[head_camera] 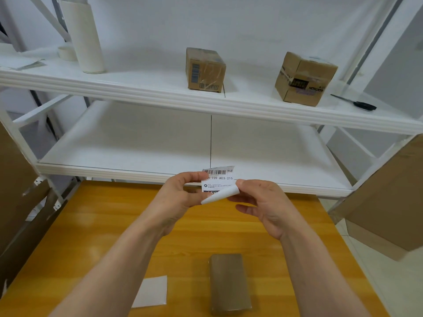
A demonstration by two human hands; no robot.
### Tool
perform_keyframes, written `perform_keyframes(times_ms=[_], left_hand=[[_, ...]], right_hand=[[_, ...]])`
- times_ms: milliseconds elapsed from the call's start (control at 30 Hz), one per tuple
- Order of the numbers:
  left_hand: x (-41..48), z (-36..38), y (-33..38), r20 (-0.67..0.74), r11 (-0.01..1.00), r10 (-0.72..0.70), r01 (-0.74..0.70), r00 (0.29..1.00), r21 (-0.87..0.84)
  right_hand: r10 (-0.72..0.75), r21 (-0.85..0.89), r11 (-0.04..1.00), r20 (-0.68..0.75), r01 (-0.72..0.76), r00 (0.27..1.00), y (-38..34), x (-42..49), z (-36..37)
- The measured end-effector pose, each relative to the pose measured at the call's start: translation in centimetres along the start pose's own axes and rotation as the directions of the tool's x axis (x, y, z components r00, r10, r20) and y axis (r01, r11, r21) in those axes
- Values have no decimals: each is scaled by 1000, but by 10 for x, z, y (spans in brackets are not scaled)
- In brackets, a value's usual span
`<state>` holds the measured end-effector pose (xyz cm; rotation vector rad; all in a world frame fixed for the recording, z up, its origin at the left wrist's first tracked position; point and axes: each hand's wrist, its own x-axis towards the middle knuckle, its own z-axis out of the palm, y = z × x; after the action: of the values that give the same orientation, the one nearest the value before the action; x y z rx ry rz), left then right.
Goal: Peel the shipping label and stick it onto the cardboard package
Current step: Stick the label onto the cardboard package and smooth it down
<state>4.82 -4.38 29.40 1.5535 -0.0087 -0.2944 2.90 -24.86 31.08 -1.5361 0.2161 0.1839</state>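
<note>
Ref = cardboard package [230, 283], lying on the table [103, 225] near its front edge. Loose sheet [151, 291] on the table, just left of it. Beyond it, above the table: left hand [180, 193] and right hand [263, 202], shipping label [218, 179] pinched between them. Shelf rack [160, 92] stands behind the table. On its upper shelf: one box [204, 69] straight beyond the package, second box [304, 78] beyond-right, scissors [357, 102] farther right, bottle [83, 37] and tape roll [66, 52] beyond-left.

Head view, forward-down, close over hands
</note>
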Motion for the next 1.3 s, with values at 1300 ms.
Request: perform_keyframes(times_ms=[1300], left_hand=[[-10,100,-224,-153,911,-338,364,929,192]], right_hand=[[332,-373,854,-144,-362,932,235,-15,-62]])
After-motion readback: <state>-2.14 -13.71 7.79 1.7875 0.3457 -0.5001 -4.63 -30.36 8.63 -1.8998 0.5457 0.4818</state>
